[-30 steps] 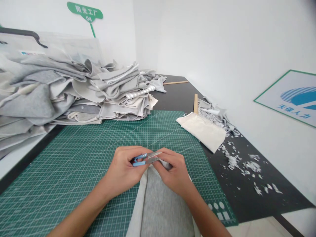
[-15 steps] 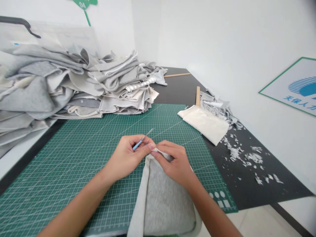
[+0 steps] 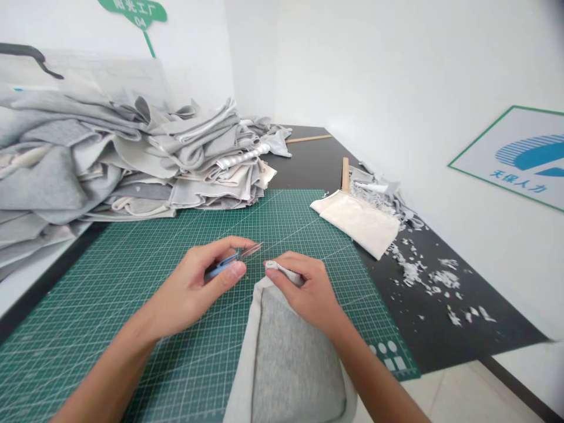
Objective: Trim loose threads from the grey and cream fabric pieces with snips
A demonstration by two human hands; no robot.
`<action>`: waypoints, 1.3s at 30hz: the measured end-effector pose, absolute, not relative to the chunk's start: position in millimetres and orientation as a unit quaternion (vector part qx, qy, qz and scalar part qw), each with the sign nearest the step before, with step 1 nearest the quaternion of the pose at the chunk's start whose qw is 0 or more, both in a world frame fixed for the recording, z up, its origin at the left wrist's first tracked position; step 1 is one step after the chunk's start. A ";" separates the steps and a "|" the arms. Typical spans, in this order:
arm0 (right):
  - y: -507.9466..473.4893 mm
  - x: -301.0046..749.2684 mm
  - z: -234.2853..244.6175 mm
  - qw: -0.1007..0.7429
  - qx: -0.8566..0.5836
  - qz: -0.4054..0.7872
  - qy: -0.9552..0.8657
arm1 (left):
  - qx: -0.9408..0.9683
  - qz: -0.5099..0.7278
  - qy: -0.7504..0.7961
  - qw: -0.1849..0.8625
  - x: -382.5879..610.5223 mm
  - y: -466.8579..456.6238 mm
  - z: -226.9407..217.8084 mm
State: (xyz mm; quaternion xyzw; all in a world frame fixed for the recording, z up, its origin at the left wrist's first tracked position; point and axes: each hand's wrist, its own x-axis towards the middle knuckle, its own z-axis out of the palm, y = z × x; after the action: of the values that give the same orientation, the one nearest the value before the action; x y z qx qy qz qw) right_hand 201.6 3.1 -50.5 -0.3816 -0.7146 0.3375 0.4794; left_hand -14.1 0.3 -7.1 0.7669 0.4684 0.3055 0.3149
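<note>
My left hand [image 3: 191,288] holds a pair of blue-handled thread snips [image 3: 227,263] with the steel blades pointing right. My right hand [image 3: 306,291] pinches the top corner of a grey fleece fabric piece [image 3: 293,367] with a pale edging band. The fabric lies on a green cutting mat [image 3: 132,305] and runs down out of the bottom of the view. A small gap separates the snips' tips from the pinched fabric. My left palm hides part of the snips' handles.
A tall heap of folded grey and cream fabric [image 3: 132,158] stands at the left, beyond the mat. To the right lie a cream cloth piece [image 3: 356,222], a wooden ruler [image 3: 345,175] and scattered grey scraps [image 3: 418,276] on a black table [image 3: 308,158].
My left hand has moved left, away from my right hand, and the snips have swung from pointing up to pointing right. My right hand still pinches the fabric.
</note>
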 end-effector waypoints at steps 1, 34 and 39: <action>3.2 201.6 -50.1 0.480 -0.384 0.337 -0.713 | 0.777 0.293 0.470 0.298 -14.1 -0.1 -6.0; 2.0 202.6 -47.3 0.467 -0.396 0.336 -0.716 | 0.858 0.335 0.387 0.037 10.0 -12.9 -27.8; 1.5 202.1 -48.3 0.478 -0.389 0.329 -0.716 | 0.861 0.332 0.384 0.030 9.9 -12.3 -29.8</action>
State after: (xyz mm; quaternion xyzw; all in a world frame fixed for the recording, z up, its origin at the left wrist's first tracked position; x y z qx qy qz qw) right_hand 202.1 1.5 -48.3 -0.3889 -0.7155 0.3294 0.4778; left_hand 9.9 -12.3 -29.8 0.8609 0.3842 0.3320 0.0298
